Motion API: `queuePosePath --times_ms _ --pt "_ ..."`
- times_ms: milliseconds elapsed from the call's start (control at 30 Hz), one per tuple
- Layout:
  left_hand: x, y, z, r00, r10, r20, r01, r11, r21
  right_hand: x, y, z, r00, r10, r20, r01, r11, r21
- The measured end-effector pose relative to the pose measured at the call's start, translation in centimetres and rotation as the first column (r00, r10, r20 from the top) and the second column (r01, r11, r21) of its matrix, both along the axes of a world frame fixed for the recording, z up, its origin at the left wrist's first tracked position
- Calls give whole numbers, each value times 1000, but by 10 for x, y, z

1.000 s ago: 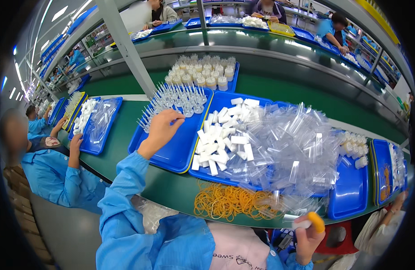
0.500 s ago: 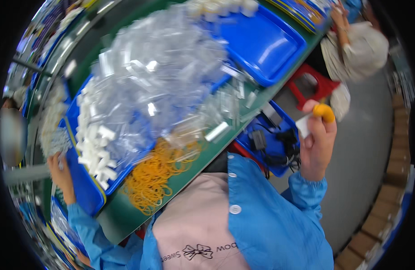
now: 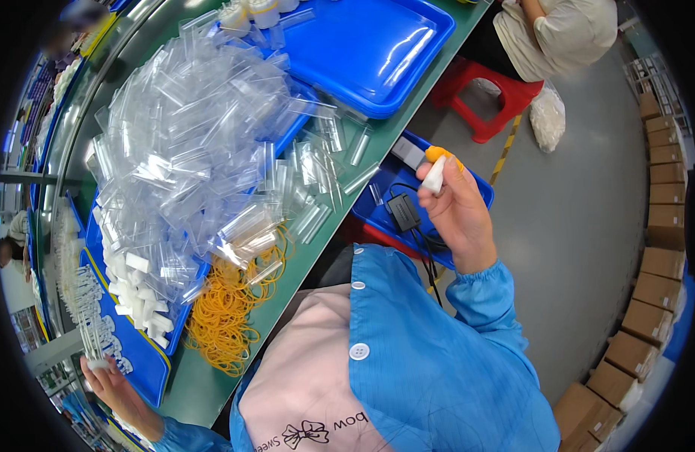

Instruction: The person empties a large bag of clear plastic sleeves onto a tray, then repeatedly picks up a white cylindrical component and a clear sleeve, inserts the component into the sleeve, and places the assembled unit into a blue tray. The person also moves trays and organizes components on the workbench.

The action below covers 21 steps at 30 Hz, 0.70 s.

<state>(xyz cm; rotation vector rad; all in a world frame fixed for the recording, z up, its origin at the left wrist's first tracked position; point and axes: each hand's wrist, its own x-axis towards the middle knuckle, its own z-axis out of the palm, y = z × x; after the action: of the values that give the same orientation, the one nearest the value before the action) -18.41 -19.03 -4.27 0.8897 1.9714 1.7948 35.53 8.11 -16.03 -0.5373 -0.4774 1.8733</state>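
Observation:
My right hand [image 3: 465, 224] is raised off the table's edge, with an orange finger cot [image 3: 442, 156] on one finger. Thumb and fingers pinch a small white tapered piece [image 3: 434, 179]. At the far left, my left hand [image 3: 120, 393] grips a white piece with a round base and long thin prongs [image 3: 98, 363], beside the blue tray's corner. Short white tubes [image 3: 142, 297] lie heaped nearby. Clear plastic sleeves [image 3: 189, 128] form a large pile on the table, and a bunch of orange rubber bands [image 3: 223, 320] lies close to my body.
A wide blue tray [image 3: 362, 53] rests on the green table [image 3: 204, 392]. Below its edge, a blue bin [image 3: 483, 190] holds a black adapter [image 3: 402, 212] and cables. Past it are a red stool [image 3: 483, 124], a seated person [image 3: 566, 38] and a row of cardboard boxes [image 3: 664, 226].
My right hand has moved left and slightly down in view, still pinching the white piece. My left hand has moved lower, and the pronged piece now shows in it. The whole view has shifted.

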Motion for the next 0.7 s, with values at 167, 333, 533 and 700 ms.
queuePosePath --times_ms 167,333,533,700 --pt "114 12 13 985 -170 -33 169 985 -24 -56 -26 48 990 21 142 -54 971 231" --pt "189 39 6 897 -437 -67 433 898 -77 -116 -34 83 952 156 263 -252 887 387" --pt "209 45 -3 851 -512 122 512 859 34 -162 -45 80 895 306 323 -402 869 289" --pt "201 42 -5 803 -563 195 557 825 90 -175 -54 74 881 362 305 -438 867 236"
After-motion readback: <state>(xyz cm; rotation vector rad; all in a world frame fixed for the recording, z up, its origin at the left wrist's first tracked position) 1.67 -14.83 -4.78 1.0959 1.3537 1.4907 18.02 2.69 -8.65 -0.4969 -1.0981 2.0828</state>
